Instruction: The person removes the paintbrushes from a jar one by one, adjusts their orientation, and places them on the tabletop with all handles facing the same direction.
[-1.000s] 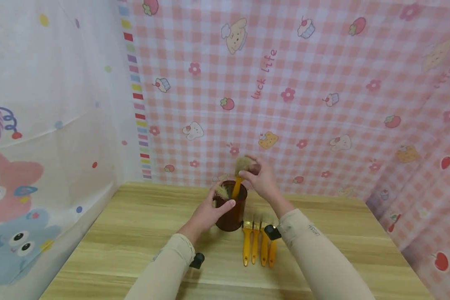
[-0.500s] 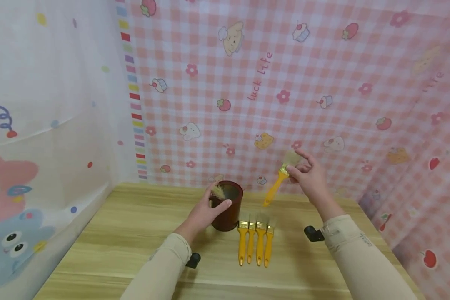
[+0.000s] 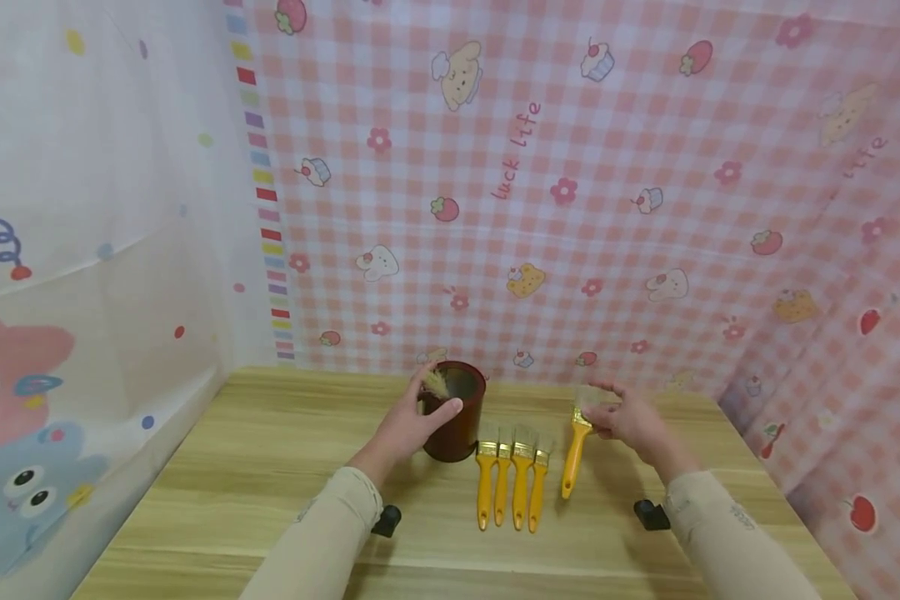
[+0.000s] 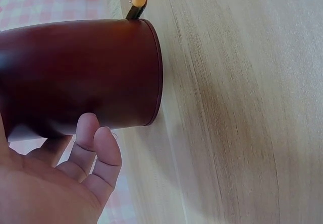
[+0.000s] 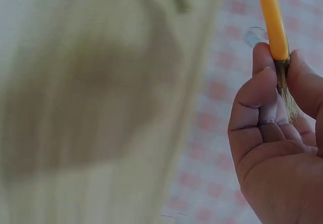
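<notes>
My left hand [image 3: 412, 421] grips the dark reddish-brown cup [image 3: 461, 429], thumb at the near side of its rim. The cup stands upright on the table. Pale bristles of a brush [image 3: 437, 383] show at its mouth, beside my fingers; the rest of that brush is hidden inside. Over to the right, my right hand [image 3: 630, 421] pinches a yellow-handled paintbrush [image 3: 574, 458] near its metal band, handle pointing down toward me. In the right wrist view, thumb and fingers close on that paintbrush [image 5: 275, 24] just above the bristles. The left wrist view shows the cup's side [image 4: 86, 72].
Several yellow-handled paintbrushes [image 3: 520, 487] lie side by side right of the cup, bristles away from me. The wooden table [image 3: 270, 467] ends at a pink checked cloth [image 3: 390, 217] behind. A white patterned cloth [image 3: 142, 250] hangs on the left.
My right hand has drawn the paintbrush up out of the cup, carried it right, then lowered it toward the table beside the row. The left hand has stayed on the cup.
</notes>
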{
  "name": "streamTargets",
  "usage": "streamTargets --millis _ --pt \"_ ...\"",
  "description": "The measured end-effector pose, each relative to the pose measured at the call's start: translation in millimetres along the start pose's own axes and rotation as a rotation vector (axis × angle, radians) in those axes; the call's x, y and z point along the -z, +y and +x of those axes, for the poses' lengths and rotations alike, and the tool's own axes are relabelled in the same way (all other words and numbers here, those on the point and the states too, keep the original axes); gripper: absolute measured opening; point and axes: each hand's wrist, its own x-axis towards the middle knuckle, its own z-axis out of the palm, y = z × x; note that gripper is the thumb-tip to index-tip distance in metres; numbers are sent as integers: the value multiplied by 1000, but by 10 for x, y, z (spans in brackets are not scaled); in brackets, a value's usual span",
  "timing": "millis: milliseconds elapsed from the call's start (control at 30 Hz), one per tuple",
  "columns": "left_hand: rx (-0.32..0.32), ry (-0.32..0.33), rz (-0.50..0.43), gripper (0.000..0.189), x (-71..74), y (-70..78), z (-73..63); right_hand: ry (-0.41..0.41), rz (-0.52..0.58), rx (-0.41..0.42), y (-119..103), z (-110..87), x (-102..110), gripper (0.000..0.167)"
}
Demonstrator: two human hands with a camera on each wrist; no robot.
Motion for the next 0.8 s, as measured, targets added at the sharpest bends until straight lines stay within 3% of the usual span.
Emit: streamTargets --millis 367,800 --pt "1 1 -17 85 -23 -7 4 -43 -35 -59 392 -12 -222 68" --pt "3 3 -17 83 -15 -23 9 -31 -72 -88 489 -9 -440 62"
